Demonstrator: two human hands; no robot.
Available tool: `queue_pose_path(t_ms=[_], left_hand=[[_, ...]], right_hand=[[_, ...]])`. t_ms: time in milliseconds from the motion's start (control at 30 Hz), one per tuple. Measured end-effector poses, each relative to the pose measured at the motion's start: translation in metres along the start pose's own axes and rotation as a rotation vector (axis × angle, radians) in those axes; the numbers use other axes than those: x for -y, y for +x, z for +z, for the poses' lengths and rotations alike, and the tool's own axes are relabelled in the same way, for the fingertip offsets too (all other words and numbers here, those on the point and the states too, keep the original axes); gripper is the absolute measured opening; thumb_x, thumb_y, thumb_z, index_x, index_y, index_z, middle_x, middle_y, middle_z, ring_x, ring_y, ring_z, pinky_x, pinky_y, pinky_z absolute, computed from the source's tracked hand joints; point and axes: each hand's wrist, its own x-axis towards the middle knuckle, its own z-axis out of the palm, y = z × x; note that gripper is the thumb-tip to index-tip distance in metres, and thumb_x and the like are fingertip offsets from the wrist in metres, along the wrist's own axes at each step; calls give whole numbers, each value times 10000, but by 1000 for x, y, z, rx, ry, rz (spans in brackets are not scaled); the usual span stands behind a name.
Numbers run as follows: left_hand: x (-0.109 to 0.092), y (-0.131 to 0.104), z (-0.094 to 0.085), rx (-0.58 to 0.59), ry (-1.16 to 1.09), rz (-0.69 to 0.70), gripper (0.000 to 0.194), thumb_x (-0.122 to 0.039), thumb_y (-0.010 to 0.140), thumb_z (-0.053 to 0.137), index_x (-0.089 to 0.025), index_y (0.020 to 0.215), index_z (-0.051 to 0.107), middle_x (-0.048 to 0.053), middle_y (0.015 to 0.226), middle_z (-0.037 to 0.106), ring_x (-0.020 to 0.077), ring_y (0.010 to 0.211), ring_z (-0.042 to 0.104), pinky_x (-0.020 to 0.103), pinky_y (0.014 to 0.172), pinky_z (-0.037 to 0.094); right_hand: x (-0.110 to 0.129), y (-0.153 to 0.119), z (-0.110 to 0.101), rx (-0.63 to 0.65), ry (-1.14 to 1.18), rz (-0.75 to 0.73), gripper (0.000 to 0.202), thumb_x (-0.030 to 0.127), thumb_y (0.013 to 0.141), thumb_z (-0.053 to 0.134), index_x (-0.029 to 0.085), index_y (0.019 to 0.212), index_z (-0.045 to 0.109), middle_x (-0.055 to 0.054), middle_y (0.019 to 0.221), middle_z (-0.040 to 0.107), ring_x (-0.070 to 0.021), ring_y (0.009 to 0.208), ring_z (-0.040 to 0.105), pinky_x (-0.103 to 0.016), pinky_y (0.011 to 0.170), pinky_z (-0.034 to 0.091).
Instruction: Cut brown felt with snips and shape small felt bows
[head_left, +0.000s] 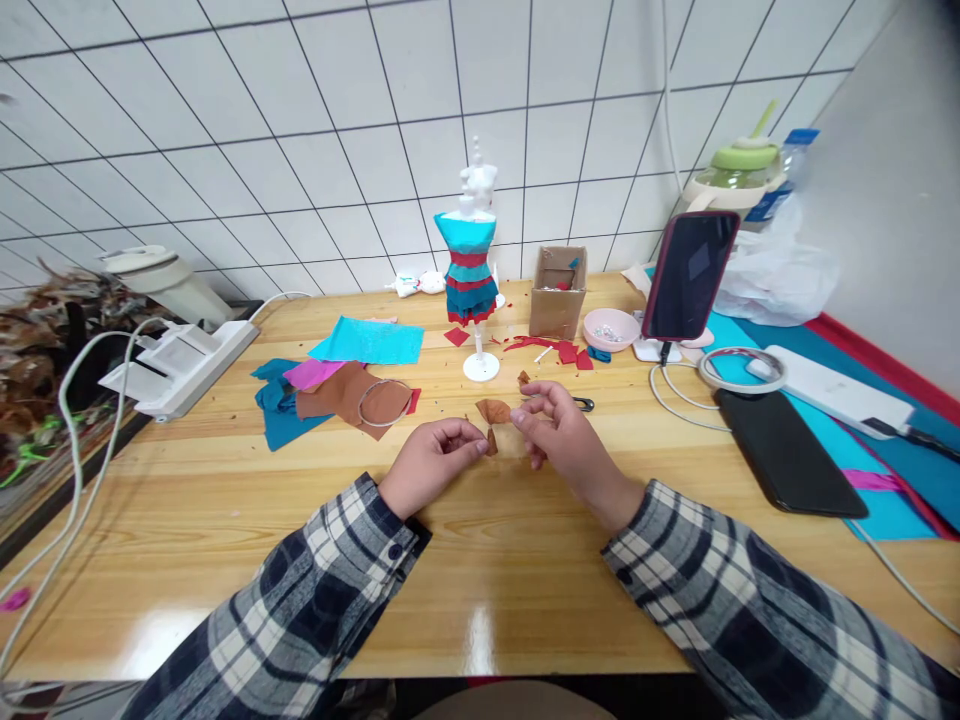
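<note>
In front of me my left hand (439,460) pinches the lower tail of a small piece of brown crepe paper (492,410). My right hand (562,435) has thumb and fingers together at the right edge of the same piece, which fans out at the top and narrows below. Just beyond the right hand lies a brown scrap (523,378), and a black loop-shaped object (583,404) pokes out beside it. Behind the hands stands a small white dress form (481,367) wearing a turquoise, red and teal layered paper dress (471,270).
Crepe paper sheets (337,390) and a ring (384,402) lie at left. A cardboard box (556,305), pink bowl (611,330) and red scraps (574,355) sit behind. Right are a propped phone (690,275), black phone (787,450) and cables. A power strip (187,370) stands far left.
</note>
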Motion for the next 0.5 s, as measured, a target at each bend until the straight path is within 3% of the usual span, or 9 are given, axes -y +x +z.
queue_pose_path(t_ms=[67,167,300,500], left_hand=[[-1,0,0,-31,-16,23,259,-410,743,665,-151,734,652,27,733,671,144,670,578,254,650,454],[-1,0,0,-49,-26,43,271,-421,752,658,-152,726,634,18,716,644,144,679,559,256,659,444],[0,-1,1,-14,-68,52,283,-431,767,653,-149,746,627,26,747,642,150,708,560,268,690,447],[3,0,2,12,-86,89,257,-401,794,637,-147,767,609,23,772,610,144,732,537,264,706,427]], right_hand=[[1,-3,0,-20,-156,-116,288,405,750,651,197,905,526,43,690,518,-85,527,471,-222,482,406],[-1,-7,2,117,-342,-196,211,373,748,674,192,809,582,32,641,541,-99,570,484,-231,539,414],[-4,-9,6,166,-365,-192,171,322,759,671,207,878,628,9,739,635,-113,632,553,-240,592,450],[-3,-6,4,159,-311,-133,112,287,776,623,191,830,641,4,714,635,-112,629,564,-236,586,462]])
